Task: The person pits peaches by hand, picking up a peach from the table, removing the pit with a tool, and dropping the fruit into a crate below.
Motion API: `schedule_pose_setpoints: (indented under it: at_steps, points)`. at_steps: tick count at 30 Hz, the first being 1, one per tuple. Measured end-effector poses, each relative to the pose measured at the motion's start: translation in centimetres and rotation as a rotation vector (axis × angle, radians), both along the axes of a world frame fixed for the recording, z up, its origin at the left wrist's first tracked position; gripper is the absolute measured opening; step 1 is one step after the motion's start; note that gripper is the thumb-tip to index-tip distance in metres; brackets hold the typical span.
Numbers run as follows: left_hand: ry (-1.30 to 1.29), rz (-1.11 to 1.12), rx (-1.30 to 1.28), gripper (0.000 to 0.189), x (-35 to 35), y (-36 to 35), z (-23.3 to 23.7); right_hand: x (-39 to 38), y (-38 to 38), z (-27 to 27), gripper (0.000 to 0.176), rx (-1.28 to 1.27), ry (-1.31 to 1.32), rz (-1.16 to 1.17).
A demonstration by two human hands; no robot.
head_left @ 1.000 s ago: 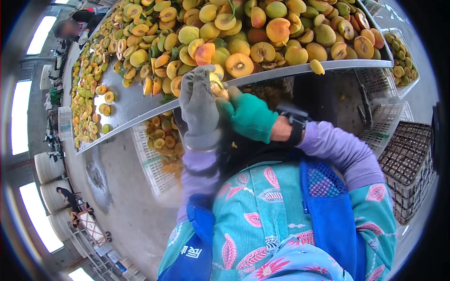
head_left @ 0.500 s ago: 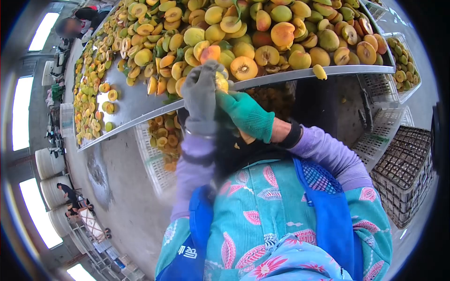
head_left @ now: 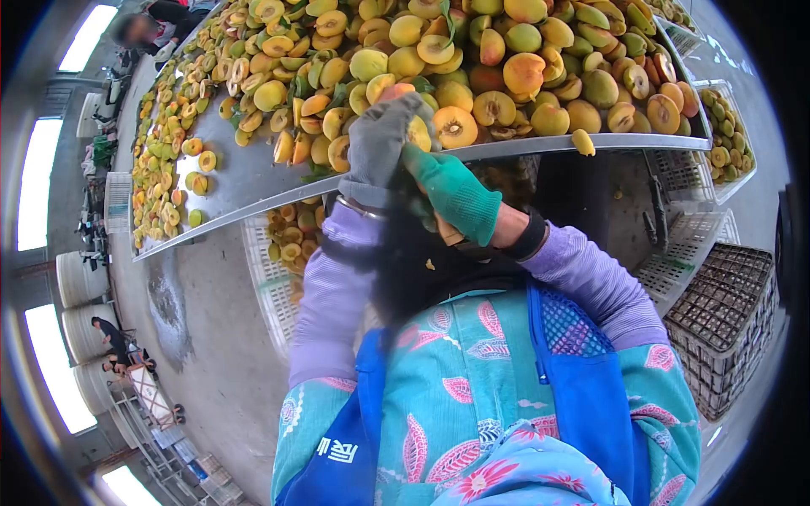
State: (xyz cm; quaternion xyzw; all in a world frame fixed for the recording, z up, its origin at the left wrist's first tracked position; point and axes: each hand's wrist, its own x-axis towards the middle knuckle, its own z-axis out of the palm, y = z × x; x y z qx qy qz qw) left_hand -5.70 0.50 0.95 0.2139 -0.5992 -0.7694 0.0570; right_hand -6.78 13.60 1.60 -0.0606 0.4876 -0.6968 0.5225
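While the left hand [head_left: 378, 150] closes its grip round a yellow peach [head_left: 419, 132] at the tabletop [head_left: 245, 181] edge, the right hand [head_left: 453, 192] touches it, grip state indiscernible; halved peaches [head_left: 458, 126] many, whole peaches [head_left: 369, 63] uncut.

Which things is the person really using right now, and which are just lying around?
In use: left hand in a grey glove, holding a yellow fruit; right hand in a green glove, touching it.
Lying about: fruit pile on the metal table, white crate of halves beneath, dark crate, white barrels.
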Motion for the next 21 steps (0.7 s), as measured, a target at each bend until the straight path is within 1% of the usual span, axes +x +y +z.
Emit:
schedule_pose_setpoints:
  at_steps: [3, 4, 7, 8, 11, 12, 13, 14, 16, 17, 18, 19, 20, 21]
  points:
    - [-0.005, -0.149, -0.054, 0.034, 0.8, -0.8, 0.5, -0.2, 1.4, -0.4, 0.035, -0.343, -0.560, 0.174]
    - [0.074, -0.163, 0.034, 0.033, 1.5, -0.7, 0.5, 0.0, 1.1, -0.7, 0.036, -0.379, -0.661, 0.205]
    - [0.079, -0.120, 0.227, 0.032, 2.3, -0.7, -0.1, 1.7, 0.1, 0.4, 0.038, -0.086, -0.349, 0.028]
    - [0.119, -0.060, 0.042, 0.029, 2.4, -0.4, 0.1, 1.2, 0.7, 0.1, 0.036, -0.181, -0.391, 0.149]
    - [0.292, -0.212, 0.056, 0.027, 3.1, -1.3, 0.0, 1.4, 0.7, -0.8, 0.036, -0.572, -0.790, 0.281]
    - [0.434, -0.103, 0.003, 0.032, 3.8, -0.3, 0.9, 1.6, 0.3, -0.4, 0.037, -0.573, -0.707, 0.325]
    - [0.445, 0.088, 0.179, 0.032, 5.2, -0.6, -0.3, 1.7, 0.1, -0.3, 0.037, -0.571, -0.727, 0.372]
    - [0.445, 0.277, 0.354, 0.033, 7.0, -1.4, -2.8, 2.0, 0.0, -0.2, 0.037, -0.572, -0.753, 0.411]
    - [0.445, 0.519, 0.637, 0.033, 10.1, -2.4, -2.4, 2.1, 0.2, 0.2, 0.036, -0.617, -0.744, 0.444]
    - [0.443, 0.583, 0.750, 0.033, 12.5, -3.2, -0.6, 1.9, 1.0, -0.1, 0.037, -0.508, -0.730, 0.424]
    - [0.219, 0.706, 0.260, 0.035, 14.8, -4.1, -0.2, 1.3, 2.0, -0.7, 0.037, -0.402, -0.712, 0.405]
    - [0.054, 0.712, -0.151, 0.036, 15.0, -4.9, 0.0, 0.4, 2.8, -1.5, 0.038, -0.307, -0.682, 0.378]
    - [-0.162, 0.743, -0.550, 0.037, 15.2, -5.7, 0.1, 0.0, 3.3, -4.2, 0.038, -0.281, -0.741, 0.319]
    - [-0.334, 0.688, -0.853, 0.037, 14.4, -6.1, 0.2, 0.3, 3.4, -4.1, 0.038, -0.152, -0.720, 0.275]
